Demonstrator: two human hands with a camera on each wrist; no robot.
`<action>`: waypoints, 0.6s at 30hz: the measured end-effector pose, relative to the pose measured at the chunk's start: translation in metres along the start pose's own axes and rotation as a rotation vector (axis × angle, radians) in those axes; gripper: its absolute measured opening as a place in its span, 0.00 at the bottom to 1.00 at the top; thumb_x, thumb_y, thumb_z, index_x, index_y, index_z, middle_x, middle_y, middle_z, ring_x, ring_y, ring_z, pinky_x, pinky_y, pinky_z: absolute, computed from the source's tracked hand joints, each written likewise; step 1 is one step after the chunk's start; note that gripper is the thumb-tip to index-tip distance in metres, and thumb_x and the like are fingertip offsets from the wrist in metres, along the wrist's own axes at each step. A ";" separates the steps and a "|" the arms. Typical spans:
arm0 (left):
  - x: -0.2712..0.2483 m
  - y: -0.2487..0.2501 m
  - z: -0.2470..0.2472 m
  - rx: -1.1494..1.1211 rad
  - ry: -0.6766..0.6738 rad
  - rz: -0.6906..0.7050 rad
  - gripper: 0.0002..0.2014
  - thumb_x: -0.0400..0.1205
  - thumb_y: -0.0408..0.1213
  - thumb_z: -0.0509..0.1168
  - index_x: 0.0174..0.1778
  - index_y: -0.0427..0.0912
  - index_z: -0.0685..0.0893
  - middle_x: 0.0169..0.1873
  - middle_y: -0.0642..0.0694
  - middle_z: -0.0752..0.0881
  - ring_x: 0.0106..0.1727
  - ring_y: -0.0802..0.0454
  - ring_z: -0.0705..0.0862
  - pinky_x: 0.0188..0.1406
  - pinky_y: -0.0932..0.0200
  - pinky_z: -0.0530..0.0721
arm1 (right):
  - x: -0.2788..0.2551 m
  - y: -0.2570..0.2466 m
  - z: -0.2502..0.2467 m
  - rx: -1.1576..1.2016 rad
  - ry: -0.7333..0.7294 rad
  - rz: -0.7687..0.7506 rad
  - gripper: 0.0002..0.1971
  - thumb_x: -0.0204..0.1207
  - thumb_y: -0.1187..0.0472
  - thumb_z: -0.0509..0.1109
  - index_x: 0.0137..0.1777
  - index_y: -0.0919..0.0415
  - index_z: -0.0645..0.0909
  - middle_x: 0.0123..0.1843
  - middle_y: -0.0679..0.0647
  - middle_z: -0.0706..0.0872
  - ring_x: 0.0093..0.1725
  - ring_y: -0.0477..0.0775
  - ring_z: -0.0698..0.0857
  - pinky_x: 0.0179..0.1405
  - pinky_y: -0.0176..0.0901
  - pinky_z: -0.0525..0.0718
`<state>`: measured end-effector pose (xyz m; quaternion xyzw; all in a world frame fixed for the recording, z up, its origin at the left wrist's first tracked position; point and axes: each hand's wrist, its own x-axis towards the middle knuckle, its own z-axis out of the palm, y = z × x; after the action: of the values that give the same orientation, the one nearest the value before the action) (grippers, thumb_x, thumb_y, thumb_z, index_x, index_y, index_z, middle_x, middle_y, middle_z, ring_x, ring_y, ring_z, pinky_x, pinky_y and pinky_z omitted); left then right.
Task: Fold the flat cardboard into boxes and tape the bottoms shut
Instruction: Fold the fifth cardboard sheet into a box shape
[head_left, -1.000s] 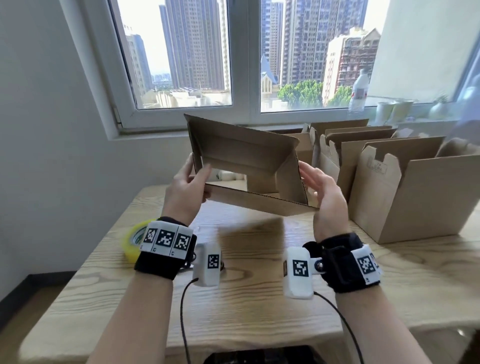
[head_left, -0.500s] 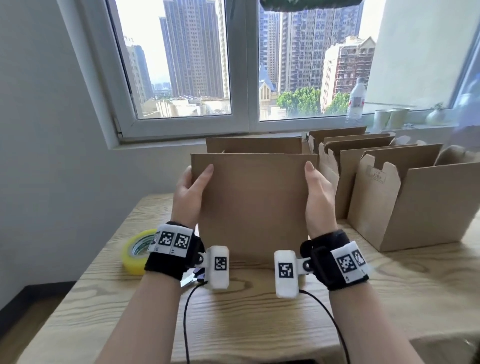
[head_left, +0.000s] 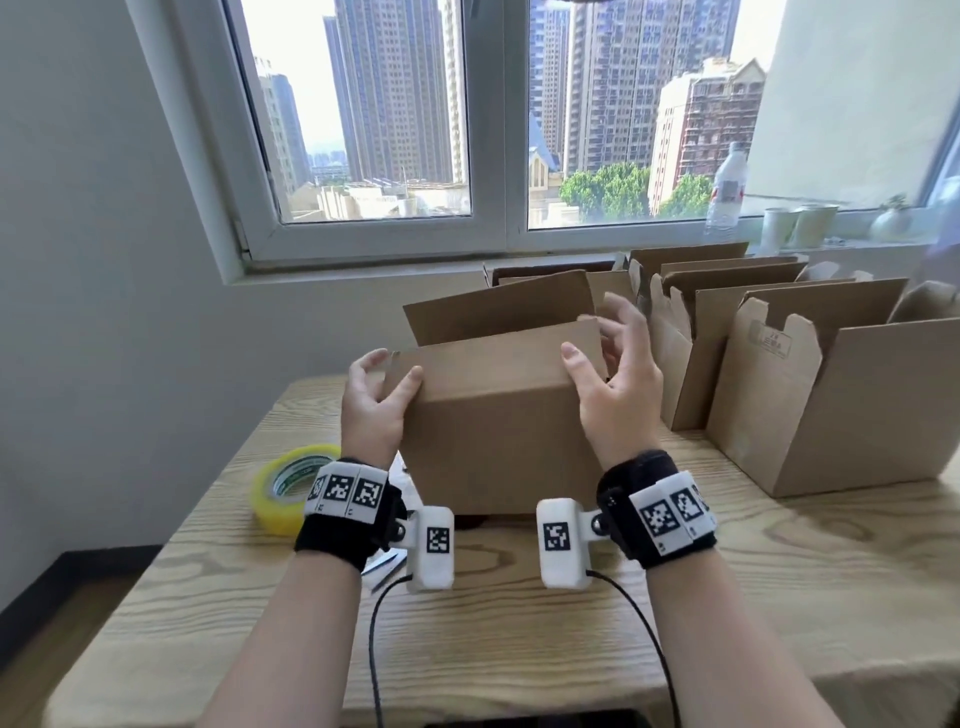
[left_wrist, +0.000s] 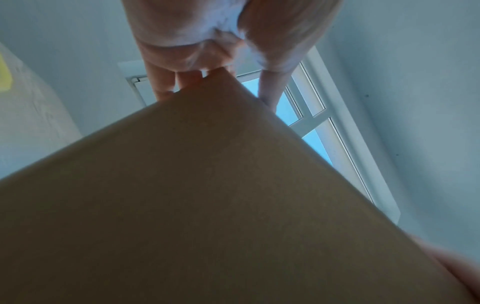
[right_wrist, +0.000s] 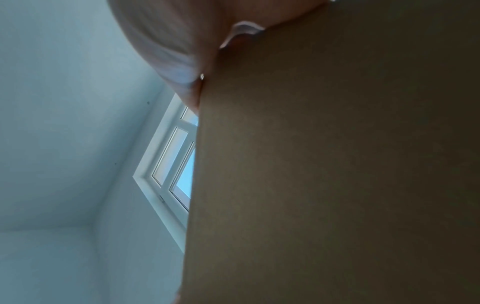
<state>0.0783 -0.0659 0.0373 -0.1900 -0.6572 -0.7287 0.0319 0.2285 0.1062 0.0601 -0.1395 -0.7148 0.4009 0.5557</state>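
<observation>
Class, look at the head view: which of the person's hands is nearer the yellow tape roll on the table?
Left. The left hand holds the box's left edge, above the tape roll; the right hand is across the box.

Matt brown cardboard box (head_left: 493, 415); grainy pale wooden table (head_left: 519, 649); glossy yellow tape roll (head_left: 291, 486).
</observation>
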 end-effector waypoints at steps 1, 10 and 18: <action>0.002 0.002 0.000 0.028 -0.002 -0.001 0.27 0.78 0.41 0.76 0.71 0.49 0.74 0.58 0.44 0.86 0.56 0.51 0.87 0.56 0.59 0.84 | 0.003 0.000 -0.002 0.009 -0.026 0.009 0.29 0.78 0.64 0.73 0.78 0.51 0.71 0.72 0.51 0.80 0.68 0.49 0.79 0.68 0.41 0.77; 0.000 0.005 0.017 0.032 -0.126 -0.058 0.34 0.81 0.30 0.71 0.81 0.47 0.65 0.73 0.40 0.78 0.68 0.53 0.81 0.70 0.57 0.78 | 0.029 0.010 -0.021 -0.085 -0.368 0.086 0.44 0.78 0.73 0.64 0.88 0.43 0.50 0.87 0.50 0.57 0.83 0.45 0.55 0.81 0.41 0.52; 0.004 0.006 0.029 0.088 -0.161 -0.072 0.34 0.83 0.34 0.70 0.83 0.44 0.63 0.76 0.37 0.75 0.74 0.50 0.76 0.75 0.56 0.74 | 0.053 0.015 -0.027 -0.163 -0.495 0.157 0.48 0.75 0.67 0.65 0.87 0.40 0.43 0.89 0.45 0.46 0.87 0.53 0.55 0.85 0.52 0.58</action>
<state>0.0831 -0.0378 0.0465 -0.2226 -0.6955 -0.6821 -0.0391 0.2316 0.1613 0.0869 -0.1363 -0.8458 0.4059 0.3182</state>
